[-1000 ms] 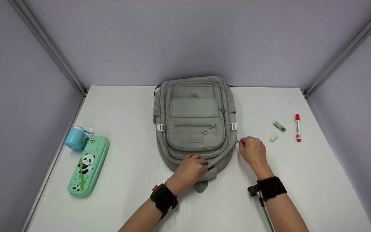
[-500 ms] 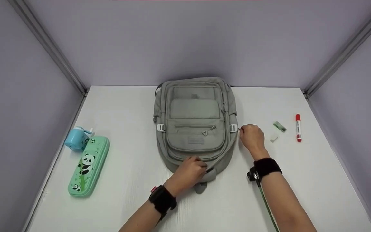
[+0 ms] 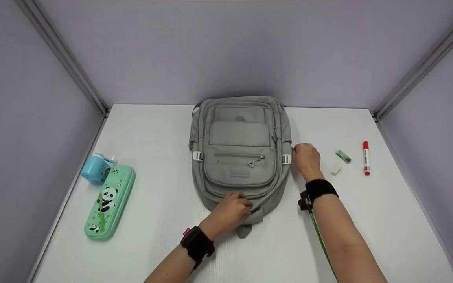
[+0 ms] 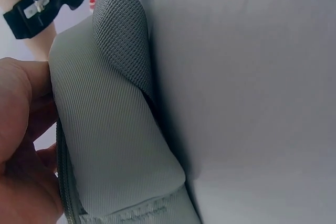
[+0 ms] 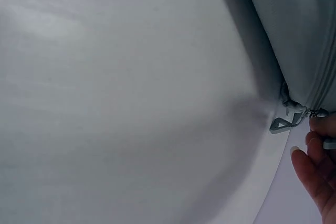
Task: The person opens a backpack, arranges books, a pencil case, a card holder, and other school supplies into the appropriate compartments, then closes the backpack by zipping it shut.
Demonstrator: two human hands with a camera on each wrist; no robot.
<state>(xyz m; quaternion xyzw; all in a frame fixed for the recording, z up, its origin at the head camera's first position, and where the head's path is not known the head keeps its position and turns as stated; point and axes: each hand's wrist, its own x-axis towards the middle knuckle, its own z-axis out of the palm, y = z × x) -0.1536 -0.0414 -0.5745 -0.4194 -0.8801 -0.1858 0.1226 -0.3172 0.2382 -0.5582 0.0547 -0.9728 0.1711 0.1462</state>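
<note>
A grey backpack lies front side up on the white table. At its near end my left hand grips the fabric edge. The left wrist view shows the thumb and fingers around that edge, beside a zip and a grey padded flap. My right hand is at the bag's right side, by the white buckle. In the right wrist view its fingertips pinch a zipper pull at the slider. A second, triangular pull hangs next to it.
Left of the bag lie a green panda pencil case and a blue crank pencil sharpener. A green object, a small white block and a red-capped marker lie on the right. Panels enclose the table's back and sides.
My right hand has moved away from me along the bag's right side with the zipper pull, and the zip behind it has closed up. My left hand has stayed at the near end.
</note>
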